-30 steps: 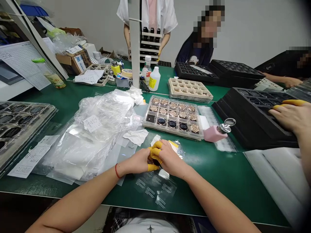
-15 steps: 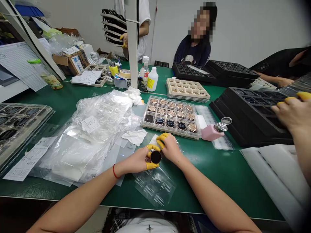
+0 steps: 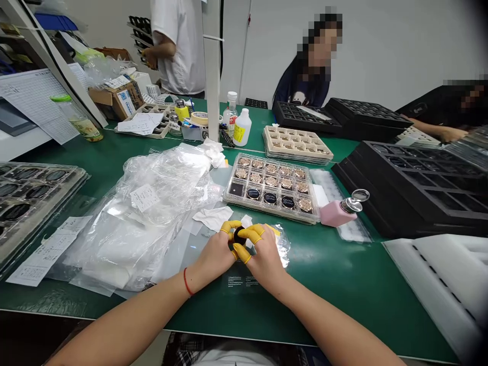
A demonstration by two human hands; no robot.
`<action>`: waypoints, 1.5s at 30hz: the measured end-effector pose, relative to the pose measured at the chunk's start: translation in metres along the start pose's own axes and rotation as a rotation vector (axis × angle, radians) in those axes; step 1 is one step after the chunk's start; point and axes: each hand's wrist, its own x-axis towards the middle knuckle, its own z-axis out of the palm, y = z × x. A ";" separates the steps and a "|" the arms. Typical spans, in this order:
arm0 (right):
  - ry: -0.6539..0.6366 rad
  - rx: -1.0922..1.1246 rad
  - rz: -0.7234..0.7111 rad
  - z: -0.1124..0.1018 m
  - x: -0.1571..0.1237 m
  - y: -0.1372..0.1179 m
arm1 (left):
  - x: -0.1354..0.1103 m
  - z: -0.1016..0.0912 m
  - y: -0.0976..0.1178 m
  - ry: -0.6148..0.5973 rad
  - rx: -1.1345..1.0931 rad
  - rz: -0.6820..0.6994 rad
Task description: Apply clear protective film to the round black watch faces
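Left hand [image 3: 213, 255], in yellow finger covers [image 3: 229, 226], pinches dark disc [image 3: 239, 236] at edge. Disc sits between hands, over table [image 3: 335, 290]. Right hand [image 3: 266, 256] pinches it too. Best: light, steady rim grip, covered fingertips only.

Across from me the wall [image 3: 389, 46] is plain and pale grey, with 1 thin vertical line [image 3: 245, 61] running down it, just right of the post. That post [image 3: 211, 81], upright and white, stands toward the far side of the surface [image 3: 324, 305], which is glossy green and pale-edged. Over on the left, 1 slanted white bar [image 3: 57, 58] comes down beside a white ledge [image 3: 17, 145]. Light leaves a whitish sheen on the green.
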 end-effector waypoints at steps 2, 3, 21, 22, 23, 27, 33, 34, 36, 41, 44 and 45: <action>0.057 -0.039 -0.031 0.008 -0.002 -0.001 | -0.001 0.001 -0.001 0.032 0.036 0.007; 0.081 -0.055 -0.052 0.011 -0.002 -0.001 | -0.001 0.001 -0.001 0.042 0.051 0.009; 0.051 0.004 -0.053 0.000 0.002 0.004 | 0.001 0.000 -0.007 0.029 -0.079 -0.011; 0.038 0.024 -0.027 0.000 0.002 0.005 | 0.001 0.000 -0.007 0.027 -0.081 -0.013; 0.026 0.040 -0.012 0.000 0.003 0.006 | 0.001 0.000 -0.008 0.024 -0.082 -0.011; -0.008 0.030 -0.035 0.004 0.002 0.007 | 0.002 0.002 -0.010 0.017 -0.053 0.006; 0.033 -0.074 -0.123 0.012 0.001 0.008 | 0.001 0.001 -0.007 0.023 0.060 0.029; 0.052 -0.093 -0.146 0.013 0.002 0.007 | 0.001 0.001 -0.007 0.027 0.077 0.023; 0.066 -0.133 -0.178 0.016 0.002 0.005 | 0.001 0.000 -0.006 0.034 0.112 0.006; -0.038 -0.133 -0.170 0.011 0.001 -0.003 | 0.001 -0.001 -0.006 0.034 0.068 -0.006; -0.108 0.007 -0.132 -0.005 0.003 -0.003 | 0.003 -0.002 -0.007 0.019 -0.096 0.014; -0.110 0.062 -0.108 -0.011 0.005 -0.001 | 0.004 -0.002 -0.007 0.017 -0.139 0.012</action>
